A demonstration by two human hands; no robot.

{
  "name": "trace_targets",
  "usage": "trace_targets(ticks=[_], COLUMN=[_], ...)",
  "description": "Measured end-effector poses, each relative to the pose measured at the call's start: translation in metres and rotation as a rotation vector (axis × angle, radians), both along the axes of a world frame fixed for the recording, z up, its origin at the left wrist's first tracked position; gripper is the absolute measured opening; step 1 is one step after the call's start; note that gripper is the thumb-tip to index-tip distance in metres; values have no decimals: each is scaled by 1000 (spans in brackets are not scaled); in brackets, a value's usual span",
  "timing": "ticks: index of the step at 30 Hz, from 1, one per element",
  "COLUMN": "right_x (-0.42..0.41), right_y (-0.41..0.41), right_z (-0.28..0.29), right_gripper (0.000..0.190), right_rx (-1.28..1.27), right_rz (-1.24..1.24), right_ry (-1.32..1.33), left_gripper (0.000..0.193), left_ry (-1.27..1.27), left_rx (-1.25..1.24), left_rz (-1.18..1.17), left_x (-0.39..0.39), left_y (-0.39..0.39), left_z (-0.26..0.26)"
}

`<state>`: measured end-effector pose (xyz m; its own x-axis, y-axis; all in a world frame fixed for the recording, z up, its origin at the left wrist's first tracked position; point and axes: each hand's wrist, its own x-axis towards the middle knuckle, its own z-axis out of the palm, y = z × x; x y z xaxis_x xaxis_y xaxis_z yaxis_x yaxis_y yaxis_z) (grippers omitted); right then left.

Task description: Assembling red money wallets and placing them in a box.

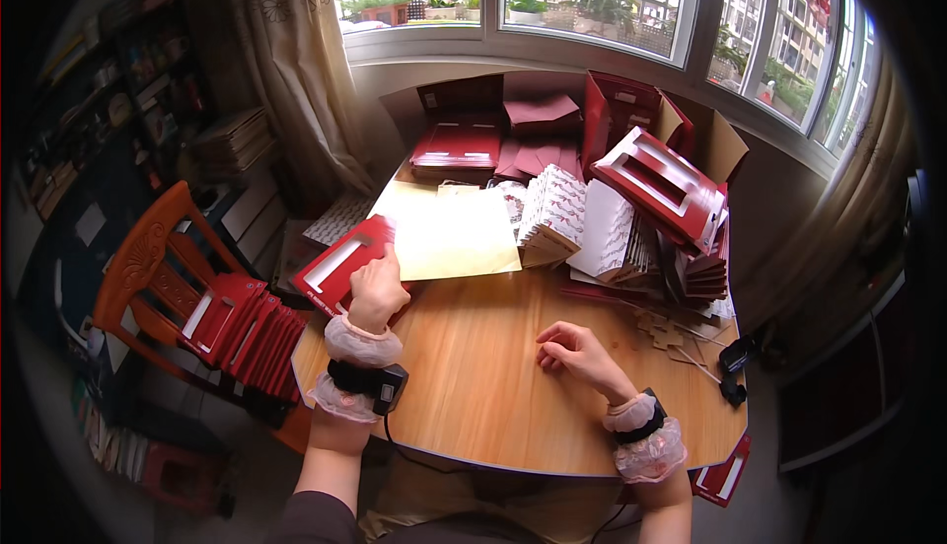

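My left hand (379, 289) is on a red cardboard sleeve with a white-edged cut-out (344, 259) at the table's left edge; the far end of the sleeve is blurred. Whether the fingers grip it or only press on it cannot be told. Right of that hand, a cream sheet (459, 241) lies across the table. My right hand (573, 352) rests over the bare wood of the table (473, 374), fingers loosely curled, with no object seen in it. Beyond it stand folded patterned white cards (555, 211) and a tilted stack of red sleeves (666, 189).
Red packs (455, 148) and open red boxes (625, 111) stand at the table's back. More red sleeves (251, 329) fill a wooden chair (148, 248) at left. Brown cardboard scraps (658, 329) and a small black device (736, 355) lie near the right edge.
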<state>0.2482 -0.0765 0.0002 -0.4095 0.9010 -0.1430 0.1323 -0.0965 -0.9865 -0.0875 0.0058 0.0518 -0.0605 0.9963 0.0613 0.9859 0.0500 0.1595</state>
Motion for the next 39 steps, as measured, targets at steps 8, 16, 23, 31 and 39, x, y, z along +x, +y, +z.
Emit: trace_targets(ticks=[8,16,23,31,39], right_x=[-1,-1,-3,-2,-3], right_y=[-1,-1,-1,-1,6], right_z=[2,4,3,3,4], right_gripper=[16,16,15,16,25], right_rx=[6,6,1,10,-21], right_rz=[10,12,20,22,-156], right_ry=[-5,-22,-1,-42,212], left_gripper=[61,70,70,61,60], left_ry=[19,-142,-155,-333,-317], left_rx=[248,404,337,-83,-298], left_rz=[81,-33,-143,-489,-986], left_x=[0,1,15,7,24], left_y=[-7,-13,-23,-51,-71], left_z=[19,34,33,63,72])
